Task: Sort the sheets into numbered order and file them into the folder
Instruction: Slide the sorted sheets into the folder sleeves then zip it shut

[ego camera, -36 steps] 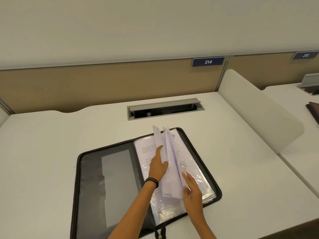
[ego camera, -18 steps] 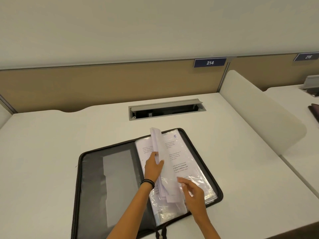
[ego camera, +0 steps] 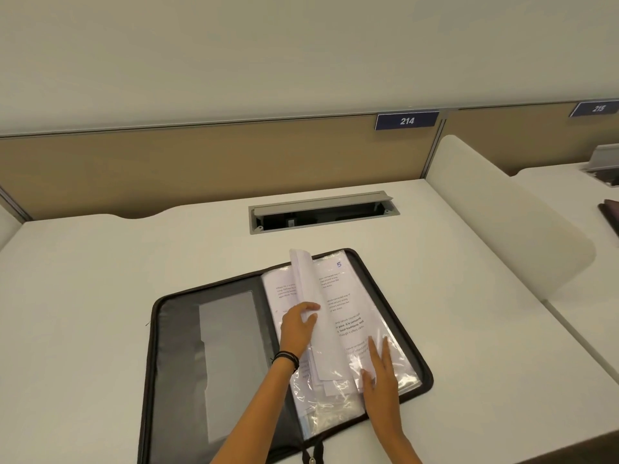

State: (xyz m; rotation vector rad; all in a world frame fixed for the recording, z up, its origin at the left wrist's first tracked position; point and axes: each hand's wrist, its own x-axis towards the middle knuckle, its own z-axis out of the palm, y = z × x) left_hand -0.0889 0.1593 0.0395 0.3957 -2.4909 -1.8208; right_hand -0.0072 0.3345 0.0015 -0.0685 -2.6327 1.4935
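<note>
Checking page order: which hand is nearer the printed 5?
Left. The left hand holds the raised sheets below the 5; the right hand lies flat farther down.

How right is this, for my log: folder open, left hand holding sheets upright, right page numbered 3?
Wrong number: the head view shows the page marked 5, not 3. The folder lies open and the left hand holds sheets upright.
</note>
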